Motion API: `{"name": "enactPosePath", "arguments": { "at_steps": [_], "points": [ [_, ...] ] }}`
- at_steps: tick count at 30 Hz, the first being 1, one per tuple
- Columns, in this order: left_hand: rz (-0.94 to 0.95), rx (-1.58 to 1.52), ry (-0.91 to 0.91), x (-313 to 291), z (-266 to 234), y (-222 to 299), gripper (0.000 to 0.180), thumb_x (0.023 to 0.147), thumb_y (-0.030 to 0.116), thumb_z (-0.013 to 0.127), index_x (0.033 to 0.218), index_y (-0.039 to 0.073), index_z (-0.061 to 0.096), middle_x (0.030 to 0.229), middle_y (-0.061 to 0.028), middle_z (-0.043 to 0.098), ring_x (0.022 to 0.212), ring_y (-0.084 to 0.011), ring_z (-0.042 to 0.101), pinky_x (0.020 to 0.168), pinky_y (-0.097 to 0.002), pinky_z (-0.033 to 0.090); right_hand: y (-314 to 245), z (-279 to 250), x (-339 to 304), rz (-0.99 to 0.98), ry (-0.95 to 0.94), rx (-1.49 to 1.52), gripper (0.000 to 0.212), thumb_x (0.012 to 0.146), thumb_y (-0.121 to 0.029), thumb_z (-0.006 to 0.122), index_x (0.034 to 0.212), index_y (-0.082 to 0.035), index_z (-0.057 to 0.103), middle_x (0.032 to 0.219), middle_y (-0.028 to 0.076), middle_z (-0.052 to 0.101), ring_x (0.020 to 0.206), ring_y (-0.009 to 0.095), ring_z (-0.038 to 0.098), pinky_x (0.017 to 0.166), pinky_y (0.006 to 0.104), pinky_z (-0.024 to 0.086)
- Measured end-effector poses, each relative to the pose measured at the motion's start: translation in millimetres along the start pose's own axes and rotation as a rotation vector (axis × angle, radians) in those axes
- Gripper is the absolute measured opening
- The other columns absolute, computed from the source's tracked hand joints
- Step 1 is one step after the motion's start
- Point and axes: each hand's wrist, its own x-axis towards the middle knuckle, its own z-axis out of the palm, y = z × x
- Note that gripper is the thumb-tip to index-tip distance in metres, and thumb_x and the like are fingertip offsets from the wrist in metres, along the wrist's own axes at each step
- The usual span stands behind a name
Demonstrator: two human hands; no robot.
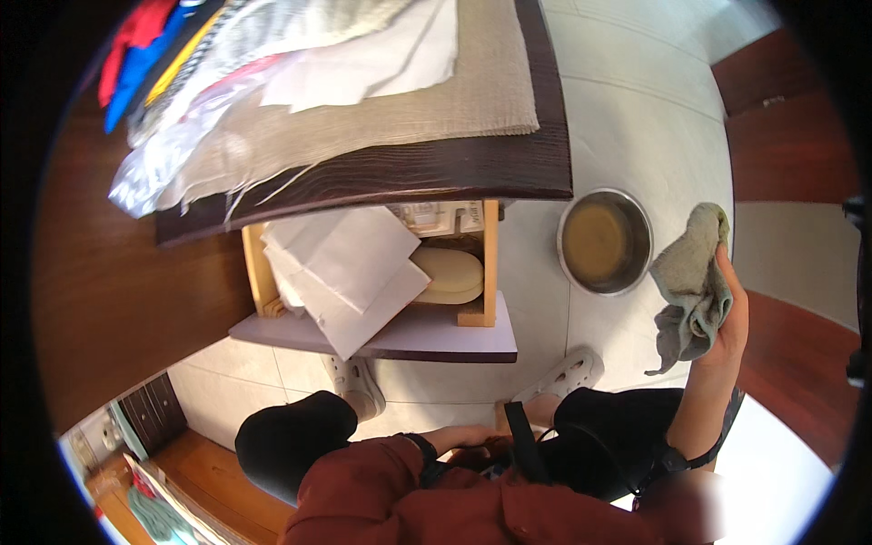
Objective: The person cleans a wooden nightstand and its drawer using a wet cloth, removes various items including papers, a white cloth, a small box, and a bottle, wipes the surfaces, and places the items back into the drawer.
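Lap first, folks: L hand sits low nr the dark trousers, fingers mostly hidden, so can't tell if it's spread or pinching smth. Off to the side, R hand has the action: fingers curled firmly round a grey-green cloth, bunched at its edge, loose folds hanging free. Is it wet? Can't tell, but if so, drips cd land on the floor tiles & make 'em slick, esp. nr that pale clog. Same clog's nr the metal bowl too: one careless kick & the murky liquid in it prob. slops out, b/c nothing's steadying the bowl. Over to the drawer, standing out ahead of the knees, w/ loose papers poking past its front edge: a damp cloth swung across wd likely smear 'em, & a shove on the drawer cd crease 'em. Cream oval case beside them looks safer. Farther up, cabinet top: beige fabric w/ frayed threads dangling over the edge, poss. snagging, plus a clear plastic bag drooping at the corner, liable to slide if tugged.
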Motion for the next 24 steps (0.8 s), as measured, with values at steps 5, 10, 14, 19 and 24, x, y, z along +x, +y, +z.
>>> {"name": "enactPosePath", "arguments": {
  "at_steps": [5,10,14,19,24],
  "points": [
    [-0.179,0.441,0.035,11.8,-10.5,6.8,0.042,0.084,0.005,0.052,0.125,0.01,0.048,0.116,-0.0072,0.056,0.1,-0.018,0.053,0.08,-0.0314,0.045,-6.4,0.6,18.9,-0.135,-0.024,-0.031,0.037,0.09,-0.027,0.052,0.117,-0.002,0.05,0.11,0.012,0.058,0.098,0.026,0.057,0.084,0.0376,0.048],
    [-0.167,0.454,0.309,-3.2,-60.7,85.9,0.045,0.085,0.033,0.055,0.12,0.005,0.05,0.117,-0.0092,0.055,0.104,-0.0202,0.052,0.083,-0.0335,0.044,-7.5,-4.6,23.7,-0.039,-0.308,-0.069,0.034,0.091,-0.027,0.05,0.115,-0.004,0.052,0.106,0.011,0.06,0.093,0.025,0.059,0.075,0.0381,0.051],
    [0.179,0.843,0.822,-68.2,-59.3,189.2,0.034,0.084,0.027,0.052,0.108,0.003,0.056,0.101,-0.0154,0.062,0.095,-0.0311,0.058,0.084,-0.0382,0.045,-4.1,6.7,6.8,-0.062,-0.335,-0.085,0.033,0.091,-0.027,0.049,0.115,-0.004,0.052,0.108,0.01,0.059,0.095,0.025,0.059,0.075,0.0384,0.052],
    [0.285,1.087,0.967,-166.4,34.4,280.1,0.033,0.086,0.023,0.056,0.113,0.003,0.054,0.107,-0.0155,0.06,0.098,-0.0287,0.058,0.085,-0.0353,0.046,22.6,34.8,-10.4,-0.295,-0.179,-0.128,0.033,0.091,-0.022,0.049,0.119,-0.003,0.048,0.112,0.009,0.056,0.1,0.024,0.056,0.084,0.0365,0.048],
    [0.256,1.031,1.233,-254.7,75.9,293.4,0.033,0.082,0.014,0.061,0.113,0.004,0.055,0.095,-0.0143,0.063,0.085,-0.0244,0.062,0.078,-0.0313,0.048,31.2,50.9,-56.1,-0.277,-0.272,-0.181,0.033,0.091,-0.021,0.049,0.119,-0.004,0.047,0.111,0.009,0.056,0.098,0.023,0.056,0.083,0.0364,0.048]
  ]
}}
